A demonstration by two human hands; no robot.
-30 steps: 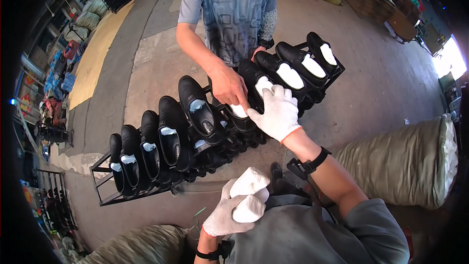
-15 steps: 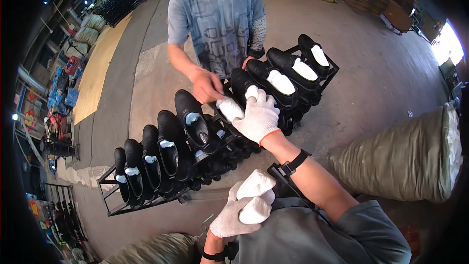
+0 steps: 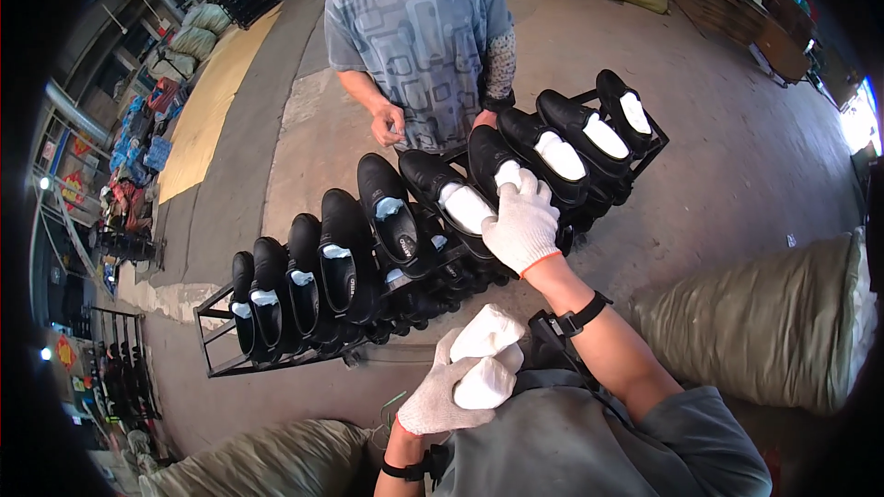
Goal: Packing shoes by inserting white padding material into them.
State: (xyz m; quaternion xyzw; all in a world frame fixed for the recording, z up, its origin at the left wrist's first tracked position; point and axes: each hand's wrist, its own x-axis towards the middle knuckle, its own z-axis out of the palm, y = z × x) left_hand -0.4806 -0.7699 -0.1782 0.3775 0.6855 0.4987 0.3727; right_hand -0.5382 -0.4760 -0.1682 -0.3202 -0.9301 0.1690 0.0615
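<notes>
White-gloved, my left hand [image 3: 436, 402] is closed round several white shoe inserts [image 3: 486, 331] close to my body. My right hand [image 3: 523, 228], gloved too, reaches over the rack with its fingers bent at a white shoe insert [image 3: 507, 173] inside a black shoe [image 3: 485, 144]. Its fingertips cover part of that insert. Just left of it, another black shoe [image 3: 426, 171] has a white insert [image 3: 466, 207] filling its opening. Shoes farther right hold similar inserts; those on the left show pale blue-white wads in the toes and bare insoles.
A black metal rack [image 3: 207, 336] carries the shoes in a slanting row, with more shoes below. Across it stands a person, one hand [image 3: 388, 124] raised near the shoes. A big olive sack [image 3: 746, 322] lies at right, another sack [image 3: 267, 460] at lower left.
The other person's hand has drawn back from the shoe left of my right hand. That shoe's insert now lies fully in its opening. My view has shifted slightly; my hands keep their holds.
</notes>
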